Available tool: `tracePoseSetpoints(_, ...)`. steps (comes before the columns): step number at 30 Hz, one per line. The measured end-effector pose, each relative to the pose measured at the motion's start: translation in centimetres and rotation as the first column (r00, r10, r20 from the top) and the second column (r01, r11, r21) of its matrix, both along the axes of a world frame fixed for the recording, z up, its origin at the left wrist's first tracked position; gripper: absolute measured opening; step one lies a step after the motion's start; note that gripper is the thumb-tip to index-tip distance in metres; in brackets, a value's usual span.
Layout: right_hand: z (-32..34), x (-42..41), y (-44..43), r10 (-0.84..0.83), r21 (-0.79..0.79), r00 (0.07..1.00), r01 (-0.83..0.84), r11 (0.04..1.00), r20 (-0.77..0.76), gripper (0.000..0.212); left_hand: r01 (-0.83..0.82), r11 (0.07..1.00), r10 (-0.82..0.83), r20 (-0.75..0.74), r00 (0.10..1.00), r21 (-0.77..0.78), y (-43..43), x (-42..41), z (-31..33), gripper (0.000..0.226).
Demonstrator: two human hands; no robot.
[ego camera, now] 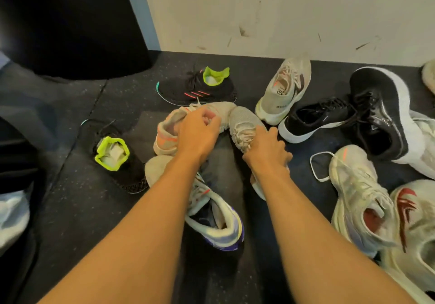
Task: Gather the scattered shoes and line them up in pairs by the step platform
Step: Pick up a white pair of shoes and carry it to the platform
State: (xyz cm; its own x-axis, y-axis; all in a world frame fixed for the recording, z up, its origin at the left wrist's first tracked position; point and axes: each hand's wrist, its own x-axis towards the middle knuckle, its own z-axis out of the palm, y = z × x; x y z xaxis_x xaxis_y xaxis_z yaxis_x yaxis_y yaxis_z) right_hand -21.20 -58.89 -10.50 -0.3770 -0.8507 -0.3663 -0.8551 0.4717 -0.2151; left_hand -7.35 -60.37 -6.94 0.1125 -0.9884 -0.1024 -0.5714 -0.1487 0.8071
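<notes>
two bare forearms (146,245) enter from the bottom edge, reaching forward over dark speckled floor (70,209).

left hand (197,132): fingers curled down into the laces and tongue of a beige shoe with orange heel (168,127); i read this as a grip. that shoe lies on its side, toe toward the wall (282,9).

right hand (266,148): fingers bent over the collar end of a second beige shoe (242,122), gripping it. its toe touches the toe of the first.

under the left forearm: a white and purple high-top (219,223), opening up.

left of the hands: a black shoe with neon collar (115,155). its match (200,87) sits well apart, nearer the wall.

right side, loose heap: a pale shoe with black stripes (282,92) near the wall, a black shoe with white sole (317,120) just beside it, a glossy black shoe (381,115) on its side, a white shoe with red lining (360,197) nearer me.

i cannot tell where the step platform is.
</notes>
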Motion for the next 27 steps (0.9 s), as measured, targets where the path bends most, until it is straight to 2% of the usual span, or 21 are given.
tracePoseSetpoints(3,0.4,-1.1,0.1,-0.016,-0.172,0.989,0.041,0.984,0.149,0.037,-0.122,0.992,0.12,0.138,0.983,0.009,-0.2,1.6,-1.1,0.007)
tracePoseSetpoints(5,1.0,-2.0,0.1,-0.073,-0.239,0.922,0.174,0.955,0.379,0.026,-0.178,0.984,0.164,0.27,0.949,0.025,-0.6,2.8,-1.9,0.005)
tracePoseSetpoints(6,1.4,-2.6,0.1,-0.134,-0.204,0.818,0.292,0.934,0.56,0.024,-0.191,0.98,0.165,0.33,0.929,0.048,-0.9,3.2,-2.1,0.005)
tracePoseSetpoints(7,1.7,-3.3,0.3,-0.191,-0.108,0.636,0.401,0.91,0.748,0.023,-0.187,0.979,0.145,0.377,0.915,0.078,-1.2,3.5,-2.4,0.008)
tracePoseSetpoints(8,1.9,-3.9,0.5,-0.22,0.01,0.407,0.459,0.889,0.887,0.024,-0.166,0.98,0.108,0.41,0.906,0.111,-1.5,3.7,-2.8,0.017)
tracePoseSetpoints(10,2.0,-4.7,0.8,-0.182,0.181,-0.046,0.485,0.855,0.982,0.032,-0.097,0.978,0.0,0.468,0.884,0.185,-1.8,3.7,-3.5,0.035)
tracePoseSetpoints(11,2.0,-4.9,1.0,-0.155,0.237,-0.204,0.479,0.845,0.967,0.041,-0.069,0.973,-0.054,0.509,0.859,0.219,-1.8,3.6,-3.9,0.04)
tracePoseSetpoints(12,2.1,-4.9,1.1,-0.136,0.274,-0.307,0.469,0.839,0.942,0.049,-0.054,0.969,-0.091,0.555,0.827,0.239,-1.7,3.6,-4.2,0.044)
tracePoseSetpoints(13,2.3,-4.8,1.2,-0.12,0.292,-0.369,0.458,0.84,0.922,0.051,-0.043,0.97,-0.114,0.6,0.792,0.241,-1.6,3.5,-4.3,0.045)
tracePoseSetpoints(16,2.6,-4.1,1.3,-0.081,0.304,-0.466,0.427,0.852,0.881,0.033,-0.009,0.969,-0.173,0.698,0.695,0.248,-1.2,3.3,-4.6,0.031)
tracePoseSetpoints(18,2.8,-3.7,1.3,-0.055,0.295,-0.487,0.431,0.853,0.872,0.032,-0.039,0.965,-0.154,0.678,0.718,0.261,-1.2,3.8,-4.4,0.024)
tracePoseSetpoints(19,2.9,-3.6,1.2,-0.043,0.288,-0.491,0.435,0.853,0.87,0.032,-0.058,0.973,-0.103,0.642,0.759,0.225,-1.4,4.3,-4.2,0.02)
tracePoseSetpoints(21,3.0,-3.8,1.1,-0.015,0.271,-0.486,0.46,0.845,0.874,0.031,-0.113,0.982,0.031,0.461,0.887,0.152,-2.2,5.4,-3.0,0.01)
tracePoseSetpoints(22,3.1,-4.1,1.0,0.0,0.262,-0.48,0.478,0.838,0.877,0.03,-0.178,0.975,0.13,0.305,0.943,0.136,-2.7,6.1,-2.2,0.01)
tracePoseSetpoints(23,3.2,-4.5,1.0,0.017,0.255,-0.479,0.496,0.83,0.878,0.031,-0.286,0.946,0.275,0.088,0.957,0.151,-3.0,6.6,-1.2,0.014)
tracePoseSetpoints(24,3.3,-4.9,1.0,0.034,0.248,-0.481,0.511,0.823,0.876,0.034,-0.389,0.896,0.425,-0.156,0.892,0.214,-3.0,7.2,-0.1,0.02)
tracePoseSetpoints(25,3.4,-5.3,1.0,0.05,0.24,-0.479,0.524,0.817,0.876,0.039,-0.428,0.856,0.512,-0.367,0.777,0.288,-3.1,7.8,0.7,0.025)
tracePoseSetpoints(27,3.5,-5.9,0.9,0.06,0.226,-0.456,0.546,0.807,0.888,0.047,-0.313,0.882,0.47,-0.638,0.61,0.352,-2.7,8.6,2.3,0.027)
